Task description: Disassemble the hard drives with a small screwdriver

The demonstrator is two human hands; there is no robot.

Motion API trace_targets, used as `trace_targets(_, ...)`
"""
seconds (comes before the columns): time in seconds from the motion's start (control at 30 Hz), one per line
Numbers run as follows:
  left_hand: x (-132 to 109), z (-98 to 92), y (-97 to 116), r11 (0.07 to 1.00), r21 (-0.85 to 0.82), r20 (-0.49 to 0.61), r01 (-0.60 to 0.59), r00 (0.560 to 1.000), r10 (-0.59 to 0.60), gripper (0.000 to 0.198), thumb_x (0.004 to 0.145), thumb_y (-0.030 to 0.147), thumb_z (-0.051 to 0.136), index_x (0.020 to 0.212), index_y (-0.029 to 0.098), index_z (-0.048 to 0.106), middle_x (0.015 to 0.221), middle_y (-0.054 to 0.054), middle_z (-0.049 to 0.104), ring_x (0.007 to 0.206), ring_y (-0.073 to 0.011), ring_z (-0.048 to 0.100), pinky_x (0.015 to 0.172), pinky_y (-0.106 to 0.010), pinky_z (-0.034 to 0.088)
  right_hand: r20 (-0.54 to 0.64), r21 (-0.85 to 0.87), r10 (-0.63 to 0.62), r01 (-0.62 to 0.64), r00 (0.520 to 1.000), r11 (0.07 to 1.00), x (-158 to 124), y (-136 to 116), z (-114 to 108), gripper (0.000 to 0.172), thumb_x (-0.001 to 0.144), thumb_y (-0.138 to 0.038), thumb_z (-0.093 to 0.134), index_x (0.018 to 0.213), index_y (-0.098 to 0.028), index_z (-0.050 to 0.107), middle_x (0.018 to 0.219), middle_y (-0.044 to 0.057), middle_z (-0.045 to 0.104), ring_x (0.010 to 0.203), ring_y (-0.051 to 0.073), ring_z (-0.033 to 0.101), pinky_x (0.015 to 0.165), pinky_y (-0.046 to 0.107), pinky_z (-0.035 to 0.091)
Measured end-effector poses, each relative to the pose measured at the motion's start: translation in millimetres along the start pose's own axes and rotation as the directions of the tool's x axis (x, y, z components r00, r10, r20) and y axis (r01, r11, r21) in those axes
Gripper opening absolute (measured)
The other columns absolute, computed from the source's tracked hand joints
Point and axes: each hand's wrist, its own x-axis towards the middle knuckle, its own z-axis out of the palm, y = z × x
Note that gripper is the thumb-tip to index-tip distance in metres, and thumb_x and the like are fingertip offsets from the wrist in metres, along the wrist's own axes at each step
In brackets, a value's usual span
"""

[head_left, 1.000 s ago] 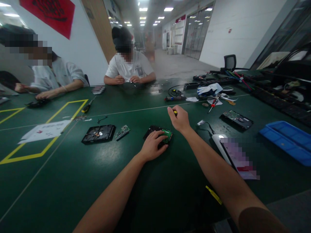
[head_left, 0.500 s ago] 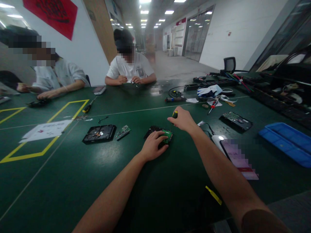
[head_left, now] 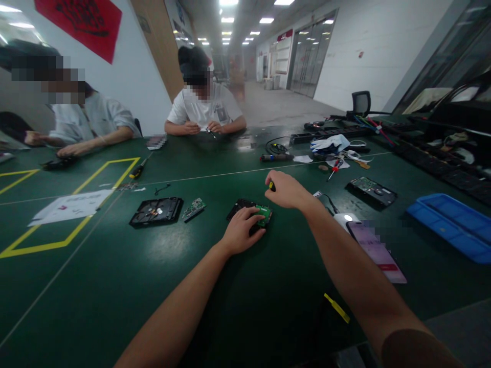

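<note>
The right hand [head_left: 286, 190] is closed in a narrow grip around a screwdriver [head_left: 272, 186], whose yellow and black handle shows at the thumb side; the shaft is too faint to follow to its tip. Just below that grip and a little to its left, on the side toward the body, lies the hard drive [head_left: 238, 206], its green circuit board [head_left: 264, 210] facing up. The left hand [head_left: 244, 231] rests on it, fingers spread over the board and the thumb set apart at the near edge. Left of the left hand, near it, is a small loose board [head_left: 194, 209], with an opened drive case [head_left: 156, 211] farther out the same way. To the right of the right hand, a phone [head_left: 376, 250] lies toward the body, another drive [head_left: 372, 192] lies farther off, and a blue tray [head_left: 452, 226] lies well apart, beyond both. Compared with half a second ago, the right hand has rolled over, so the handle shows lower and farther left, with less of it clear of the fingers. The left hand and the drive beneath it have kept their places.
</note>
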Motion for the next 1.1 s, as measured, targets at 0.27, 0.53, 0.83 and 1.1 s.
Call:
trace_targets(0.27, 0, 0.9, -2, 1.0, -0.001, -0.009, -0.008, 1.0, 0.008, 0.043, 0.091, 0.043, 0.066, 0.131, 0.028, 0.062, 0.138, -0.011, 0.058, 0.131, -0.0314, 0.054, 0.112, -0.057, 0.044, -0.123, -0.16, 0.242, -0.26, 0.963, 0.952, -5, -7, 4, 0.031, 0.089, -0.047, 0.069, 0.095, -0.017, 0.066, 0.086, 0.017, 0.071, 0.085, 0.032, 0.069, 0.073, 0.039, 0.048)
trace_targets(0.53, -1, 2.1, -4, 1.0, -0.007, -0.012, -0.008, 1.0, 0.008, 0.043, 0.091, 0.041, 0.067, 0.131, 0.028, 0.062, 0.138, -0.011, 0.058, 0.13, -0.0312, 0.055, 0.111, -0.057, 0.044, -0.059, -0.159, 0.14, -0.148, 0.988, 0.976, -11, -16, -2, 0.018, 0.09, -0.027, 0.06, 0.101, -0.015, 0.067, 0.109, 0.02, 0.069, 0.09, 0.032, 0.069, 0.074, 0.04, 0.049)
trace_targets(0.83, 0, 1.4, -3, 1.0, -0.007, -0.015, -0.01, 1.0, 0.01, 0.042, 0.092, 0.044, 0.065, 0.13, 0.027, 0.063, 0.138, -0.011, 0.058, 0.131, -0.0312, 0.055, 0.112, -0.056, 0.044, -0.144, -0.18, 0.194, -0.218, 0.97, 0.959, -7, -8, 5, 0.019, 0.091, -0.034, 0.07, 0.095, -0.016, 0.069, 0.085, 0.017, 0.071, 0.088, 0.032, 0.069, 0.074, 0.039, 0.05)
trace_targets(1.1, 0, -0.1, -2, 1.0, -0.004, -0.012, -0.004, 1.0, 0.004, 0.043, 0.091, 0.042, 0.066, 0.131, 0.027, 0.062, 0.138, -0.011, 0.058, 0.13, -0.031, 0.055, 0.112, -0.056, 0.044, 0.034, -0.163, 0.099, -0.092, 0.994, 0.982, -9, -17, -5, 0.015, 0.088, -0.02, 0.063, 0.103, -0.017, 0.067, 0.109, 0.017, 0.067, 0.087, 0.028, 0.068, 0.072, 0.037, 0.048)
